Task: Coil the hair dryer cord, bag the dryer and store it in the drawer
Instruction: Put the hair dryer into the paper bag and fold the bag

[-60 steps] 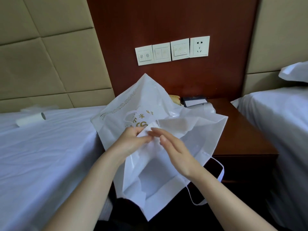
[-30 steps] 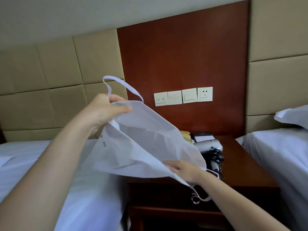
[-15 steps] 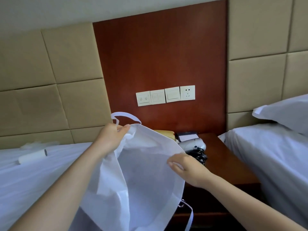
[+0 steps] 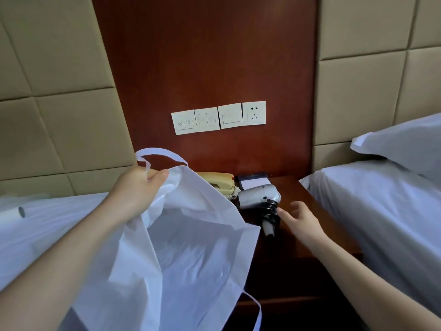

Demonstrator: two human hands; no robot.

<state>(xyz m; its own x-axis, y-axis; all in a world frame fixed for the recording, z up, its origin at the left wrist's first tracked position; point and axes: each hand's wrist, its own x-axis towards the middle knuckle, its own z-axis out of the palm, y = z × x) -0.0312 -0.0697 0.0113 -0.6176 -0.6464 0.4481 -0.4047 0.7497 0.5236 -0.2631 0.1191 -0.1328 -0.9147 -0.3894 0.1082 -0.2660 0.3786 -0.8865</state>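
Note:
My left hand [image 4: 136, 192] grips the rim of a white fabric bag [image 4: 191, 254] and holds it up with its mouth hanging wide. A silver hair dryer [image 4: 259, 198] lies on the dark wooden nightstand [image 4: 310, 237], its black cord [image 4: 270, 212] wound around the handle. My right hand [image 4: 300, 219] hovers just right of the dryer's handle, fingers spread, holding nothing; whether a fingertip touches the cord I cannot tell. The drawer front below the nightstand top is mostly hidden by the bag.
A beige telephone [image 4: 219, 182] and a dark notepad holder [image 4: 254, 180] stand at the back of the nightstand. Switches and a socket [image 4: 218, 118] are on the red-brown wall panel. White beds flank the nightstand; a pillow [image 4: 405, 144] lies right, a white roll [image 4: 12, 213] left.
My right hand let go of the bag's rim and moved right toward the hair dryer. The left hand keeps holding the bag, whose mouth now hangs wider.

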